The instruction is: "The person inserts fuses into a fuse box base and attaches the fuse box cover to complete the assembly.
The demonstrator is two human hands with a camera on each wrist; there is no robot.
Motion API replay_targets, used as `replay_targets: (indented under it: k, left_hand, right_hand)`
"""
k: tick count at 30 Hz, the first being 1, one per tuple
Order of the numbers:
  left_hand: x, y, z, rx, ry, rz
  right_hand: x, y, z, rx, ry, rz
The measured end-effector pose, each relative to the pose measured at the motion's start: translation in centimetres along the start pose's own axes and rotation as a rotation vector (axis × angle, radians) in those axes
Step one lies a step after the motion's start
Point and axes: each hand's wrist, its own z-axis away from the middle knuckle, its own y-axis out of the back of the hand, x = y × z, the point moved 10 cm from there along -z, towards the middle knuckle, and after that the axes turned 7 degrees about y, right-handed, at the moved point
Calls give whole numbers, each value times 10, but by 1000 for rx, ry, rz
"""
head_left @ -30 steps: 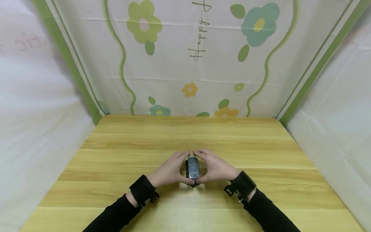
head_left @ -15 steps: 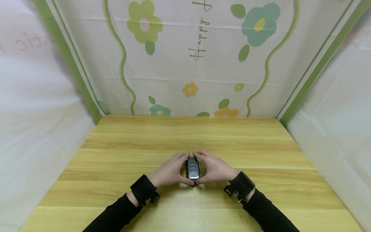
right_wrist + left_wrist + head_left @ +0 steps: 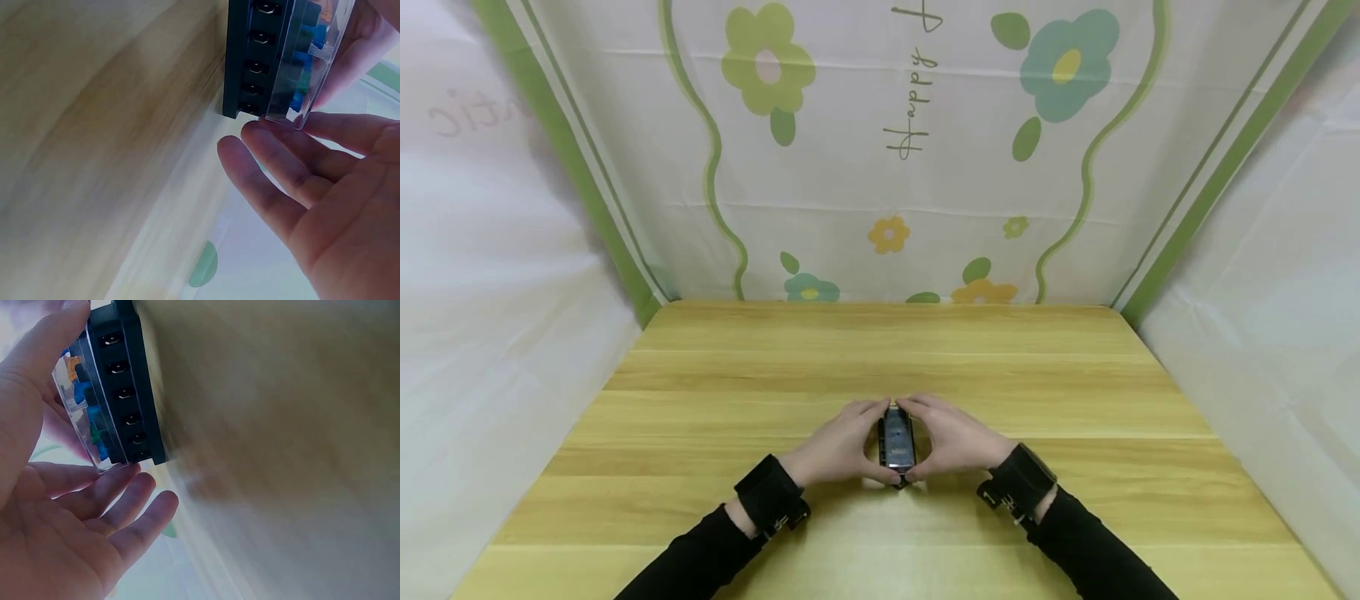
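A fuse block (image 3: 897,440) with a black base and clear cover is at the middle of the table's near half. Screw terminals line its side, and coloured blade fuses (image 3: 94,415) show through the cover (image 3: 315,69). My left hand (image 3: 838,446) pinches it from the left, thumb at the near end and fingertips at the far end. From the right, my right hand (image 3: 958,437) holds the same two ends in a mirrored pose. In both wrist views the other fingers spread loosely beside the block. Whether the cover sits fully down is unclear.
The wood-grain table (image 3: 700,375) stretches away on all sides of the hands. A white cloth with printed flowers (image 3: 767,62) hangs behind its far edge, and pale cloth walls (image 3: 1262,333) stand at both sides. Black bands with small cameras (image 3: 769,496) circle the wrists.
Both hands keep their hold on the fuse block's ends. The head view has shifted very slightly.
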Motion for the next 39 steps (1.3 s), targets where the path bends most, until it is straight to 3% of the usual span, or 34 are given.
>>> replay_targets:
  k: [10,22,39]
  left_hand:
    - [2,-1,-3,-20,-2,-57]
    - [2,-2,-6,-32,-53,19]
    - [6,0,-8,-22,-97,3]
  right_hand:
    - [-2,1,-1,-17,4,46]
    - [-4,1,-5,-7,27,71]
    - [-5,1,-7,16,27,117]
